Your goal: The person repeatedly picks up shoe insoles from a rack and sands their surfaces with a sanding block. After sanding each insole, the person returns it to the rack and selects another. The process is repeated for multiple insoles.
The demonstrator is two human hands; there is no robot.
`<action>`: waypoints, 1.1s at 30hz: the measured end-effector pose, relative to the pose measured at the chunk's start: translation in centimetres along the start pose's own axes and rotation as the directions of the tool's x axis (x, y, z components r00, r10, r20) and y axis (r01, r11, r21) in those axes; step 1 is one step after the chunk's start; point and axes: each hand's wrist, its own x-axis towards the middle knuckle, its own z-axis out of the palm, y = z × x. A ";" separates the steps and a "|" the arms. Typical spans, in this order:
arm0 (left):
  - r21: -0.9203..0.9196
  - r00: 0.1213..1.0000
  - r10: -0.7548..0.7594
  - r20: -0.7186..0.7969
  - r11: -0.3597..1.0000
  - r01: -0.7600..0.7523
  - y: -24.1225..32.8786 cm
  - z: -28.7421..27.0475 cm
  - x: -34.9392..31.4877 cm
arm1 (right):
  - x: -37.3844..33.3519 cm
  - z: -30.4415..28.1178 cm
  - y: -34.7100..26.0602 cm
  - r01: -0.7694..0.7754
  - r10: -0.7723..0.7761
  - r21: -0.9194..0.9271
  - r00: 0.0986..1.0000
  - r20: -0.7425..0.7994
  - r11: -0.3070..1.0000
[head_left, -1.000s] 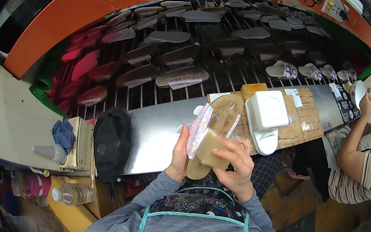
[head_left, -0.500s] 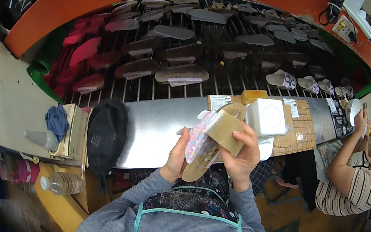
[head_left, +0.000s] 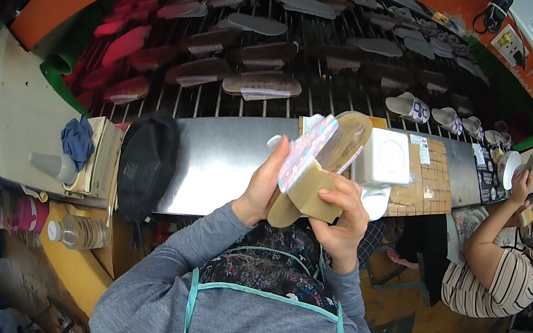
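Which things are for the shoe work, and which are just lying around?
Likely for the work:
sole, in the left hand
flowery strap, on that sole
tan block, in the right hand
similar soles, laid out beyond

Probably just lying around:
blue cloth
grey cone
bottle

Orange panel (head_left: pixel 63 2), steel ledge (head_left: pixel 207 168), yellow-brown floor (head_left: pixel 435 329).

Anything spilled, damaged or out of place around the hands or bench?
No spill or damage stands out. The one untidy thing is the blue cloth, bunched, not folded, near the grey cone on the left. The sandal in the left hand and the block in the right hand look normal.
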 end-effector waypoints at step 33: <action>0.087 0.771 0.632 -0.076 0.775 -0.626 2.0 -1.0 1.7 | -0.6 4.3 -1.0 -0.137 0.185 0.352 0.977 -0.106 0.926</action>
